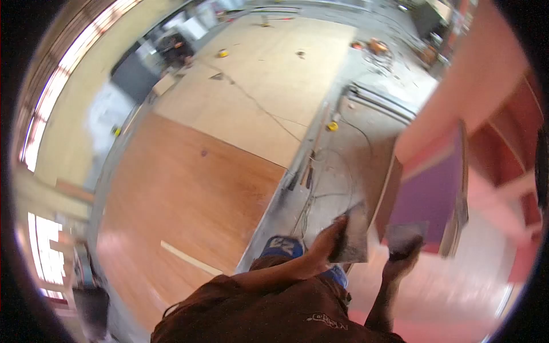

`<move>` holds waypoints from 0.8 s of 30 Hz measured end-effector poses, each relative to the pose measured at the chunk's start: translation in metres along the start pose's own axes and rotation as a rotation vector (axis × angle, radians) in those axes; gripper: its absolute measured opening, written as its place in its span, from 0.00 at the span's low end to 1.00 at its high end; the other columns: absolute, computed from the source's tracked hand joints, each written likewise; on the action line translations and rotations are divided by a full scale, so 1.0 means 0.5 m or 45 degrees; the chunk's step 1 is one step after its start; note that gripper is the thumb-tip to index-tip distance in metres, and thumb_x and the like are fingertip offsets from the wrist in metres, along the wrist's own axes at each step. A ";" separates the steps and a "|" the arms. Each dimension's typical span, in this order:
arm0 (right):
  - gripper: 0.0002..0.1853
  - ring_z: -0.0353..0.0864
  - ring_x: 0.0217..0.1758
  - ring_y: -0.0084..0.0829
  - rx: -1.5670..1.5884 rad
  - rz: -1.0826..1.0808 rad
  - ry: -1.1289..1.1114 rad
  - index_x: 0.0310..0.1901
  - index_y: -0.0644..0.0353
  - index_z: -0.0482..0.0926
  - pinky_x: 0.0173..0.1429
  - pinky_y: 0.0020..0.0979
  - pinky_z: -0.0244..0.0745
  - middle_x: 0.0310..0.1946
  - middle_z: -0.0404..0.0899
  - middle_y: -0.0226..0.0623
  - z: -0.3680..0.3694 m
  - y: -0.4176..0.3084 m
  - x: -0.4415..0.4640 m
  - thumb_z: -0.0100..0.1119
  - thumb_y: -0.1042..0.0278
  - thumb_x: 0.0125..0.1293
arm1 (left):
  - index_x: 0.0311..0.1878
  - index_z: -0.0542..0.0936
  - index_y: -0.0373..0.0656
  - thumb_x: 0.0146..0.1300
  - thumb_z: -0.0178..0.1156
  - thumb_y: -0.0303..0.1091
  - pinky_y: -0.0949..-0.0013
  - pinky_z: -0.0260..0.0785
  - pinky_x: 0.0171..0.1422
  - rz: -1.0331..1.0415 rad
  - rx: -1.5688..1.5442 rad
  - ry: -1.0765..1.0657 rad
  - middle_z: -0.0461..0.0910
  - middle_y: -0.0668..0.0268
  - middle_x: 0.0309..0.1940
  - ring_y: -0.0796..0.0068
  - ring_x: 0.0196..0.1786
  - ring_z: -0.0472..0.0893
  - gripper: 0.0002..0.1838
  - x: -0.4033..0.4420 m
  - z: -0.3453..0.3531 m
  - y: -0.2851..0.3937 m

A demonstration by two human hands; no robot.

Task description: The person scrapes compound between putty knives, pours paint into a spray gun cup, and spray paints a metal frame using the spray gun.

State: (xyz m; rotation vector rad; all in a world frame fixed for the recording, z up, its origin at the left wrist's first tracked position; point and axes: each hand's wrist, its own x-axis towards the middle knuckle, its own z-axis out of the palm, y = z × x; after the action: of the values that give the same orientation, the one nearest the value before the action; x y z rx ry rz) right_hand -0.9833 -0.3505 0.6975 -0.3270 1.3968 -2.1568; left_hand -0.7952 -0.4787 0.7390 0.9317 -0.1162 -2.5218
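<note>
My left hand [327, 239] is closed around the edge of a flat grey plate [355, 237], held in front of my body. Slightly to the right, my right hand [401, 265] grips a dark grey flat piece [407, 235]; blur hides its exact kind. The two held pieces are apart. Behind the right-hand piece stands a purple panel [429, 191] with a pale edge, part of a pinkish structure [457, 97] on my right.
A brown wood sheet [189, 200] lies at left, bearing a thin pale strip [191, 258]. Beyond it lies a light plywood sheet [269, 74]. Hand tools [307, 171] and cables [343, 157] lie on the grey floor between. A yellow tape roll [332, 126] sits nearby.
</note>
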 end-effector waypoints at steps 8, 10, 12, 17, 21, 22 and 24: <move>0.37 0.63 0.69 0.49 0.050 -0.153 0.461 0.71 0.63 0.55 0.71 0.50 0.61 0.70 0.57 0.47 0.264 -0.028 0.255 0.38 0.38 0.75 | 0.56 0.74 0.37 0.69 0.57 0.53 0.61 0.80 0.46 0.359 0.039 0.461 0.80 0.61 0.44 0.65 0.41 0.83 0.27 0.176 0.225 0.130; 0.36 0.59 0.71 0.51 -0.614 -0.594 0.236 0.73 0.66 0.50 0.75 0.51 0.52 0.73 0.50 0.55 0.222 0.084 0.327 0.38 0.45 0.76 | 0.56 0.74 0.37 0.68 0.58 0.53 0.61 0.79 0.46 0.386 0.007 0.468 0.80 0.61 0.45 0.65 0.42 0.83 0.27 0.263 0.243 0.165; 0.34 0.59 0.71 0.52 -0.574 -0.606 0.173 0.73 0.66 0.49 0.75 0.51 0.53 0.73 0.50 0.55 0.176 0.176 0.436 0.38 0.49 0.77 | 0.56 0.74 0.37 0.70 0.57 0.50 0.64 0.76 0.49 0.496 -0.150 0.378 0.79 0.62 0.45 0.67 0.44 0.80 0.25 0.381 0.238 0.183; 0.32 0.63 0.67 0.53 -0.673 -0.688 0.137 0.74 0.67 0.47 0.70 0.50 0.60 0.71 0.53 0.57 0.203 0.280 0.707 0.41 0.57 0.77 | 0.54 0.75 0.37 0.72 0.57 0.46 0.68 0.70 0.50 0.656 0.013 0.421 0.77 0.66 0.43 0.74 0.45 0.74 0.20 0.640 0.331 0.322; 0.31 0.71 0.61 0.46 -1.018 -1.040 -0.555 0.69 0.71 0.55 0.64 0.42 0.67 0.64 0.64 0.55 0.334 0.270 0.975 0.45 0.54 0.75 | 0.59 0.72 0.38 0.70 0.58 0.50 0.61 0.70 0.57 0.979 0.416 0.420 0.75 0.61 0.51 0.66 0.52 0.74 0.26 0.822 0.395 0.497; 0.31 0.74 0.57 0.44 -0.364 -0.501 -0.804 0.66 0.71 0.60 0.62 0.38 0.68 0.59 0.71 0.51 0.324 0.303 1.051 0.47 0.52 0.73 | 0.58 0.72 0.38 0.70 0.58 0.49 0.61 0.69 0.57 0.981 0.418 0.409 0.75 0.61 0.51 0.66 0.52 0.72 0.25 0.861 0.433 0.543; 0.29 0.74 0.57 0.42 -0.463 -0.449 -0.879 0.65 0.72 0.59 0.63 0.39 0.68 0.59 0.71 0.52 0.468 0.159 1.128 0.43 0.54 0.75 | 0.52 0.75 0.37 0.71 0.58 0.47 0.65 0.69 0.52 1.049 0.483 0.496 0.77 0.64 0.44 0.72 0.46 0.73 0.21 0.922 0.516 0.606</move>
State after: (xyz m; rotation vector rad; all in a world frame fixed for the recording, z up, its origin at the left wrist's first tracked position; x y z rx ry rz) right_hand -1.3108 -0.8716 0.6777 -1.3943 1.3566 -1.7400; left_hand -1.1539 -0.9708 0.7305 1.1877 -0.7123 -1.5575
